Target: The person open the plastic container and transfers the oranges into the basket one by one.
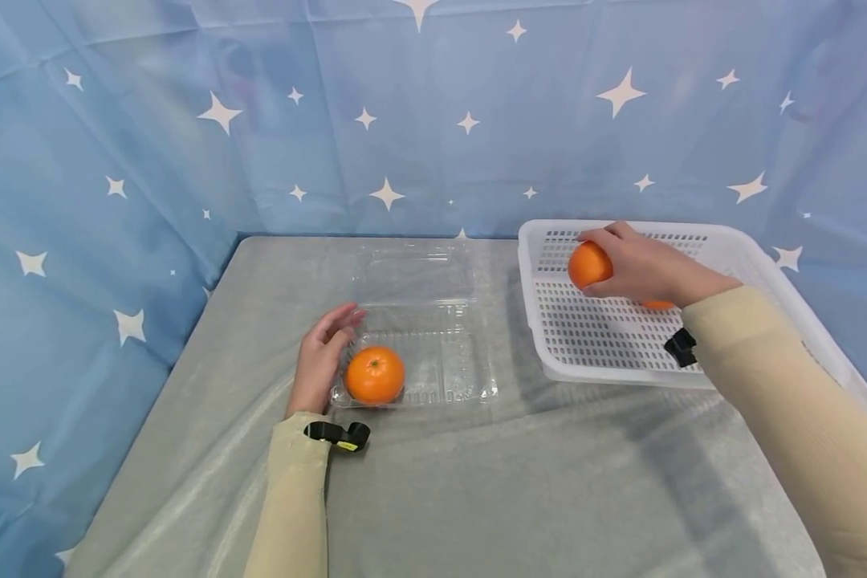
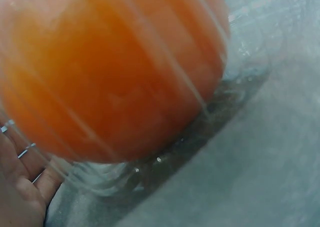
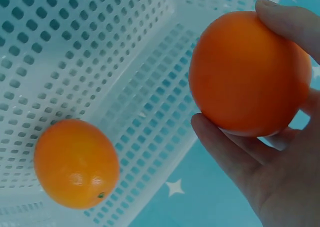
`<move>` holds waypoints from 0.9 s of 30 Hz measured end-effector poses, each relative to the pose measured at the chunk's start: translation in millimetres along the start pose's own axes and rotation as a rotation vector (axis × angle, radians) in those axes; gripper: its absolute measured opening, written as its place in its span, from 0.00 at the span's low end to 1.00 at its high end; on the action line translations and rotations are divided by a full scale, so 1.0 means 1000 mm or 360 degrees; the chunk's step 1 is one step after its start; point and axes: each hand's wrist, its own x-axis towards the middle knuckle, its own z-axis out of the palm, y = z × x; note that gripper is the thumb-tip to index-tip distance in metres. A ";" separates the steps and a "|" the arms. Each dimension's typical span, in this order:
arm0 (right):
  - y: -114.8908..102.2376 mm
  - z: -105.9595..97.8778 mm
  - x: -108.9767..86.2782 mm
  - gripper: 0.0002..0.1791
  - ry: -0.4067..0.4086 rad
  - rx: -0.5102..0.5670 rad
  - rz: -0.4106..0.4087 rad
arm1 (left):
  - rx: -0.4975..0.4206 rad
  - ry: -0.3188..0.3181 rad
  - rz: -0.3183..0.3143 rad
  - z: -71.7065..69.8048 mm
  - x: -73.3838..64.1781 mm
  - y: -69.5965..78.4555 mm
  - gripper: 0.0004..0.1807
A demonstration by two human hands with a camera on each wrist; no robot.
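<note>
My right hand (image 1: 632,261) holds an orange (image 1: 589,266) between thumb and fingers above a white plastic basket (image 1: 585,373). A second orange (image 3: 76,163) lies in the basket; in the head view it is mostly hidden behind my right hand. On the left, my left hand (image 1: 321,357) rests against the left side of a clear plastic clamshell box (image 1: 455,373), its fingers loosely bent. Another orange (image 1: 375,375) sits in the box's left end, stem upward, close beside that hand. The box's clear lid (image 1: 415,273) lies folded back toward the curtain.
A grey cloth (image 1: 433,498) with creases covers the table. Behind and to the left hangs a blue curtain (image 1: 433,152) with white stars. The basket stands at the back right, its tall rim between the box and my right arm.
</note>
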 end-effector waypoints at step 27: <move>0.037 0.028 0.007 0.39 -0.0334 -0.0086 0.0024 | 0.0010 -0.0008 -0.0035 0.000 -0.001 0.003 0.21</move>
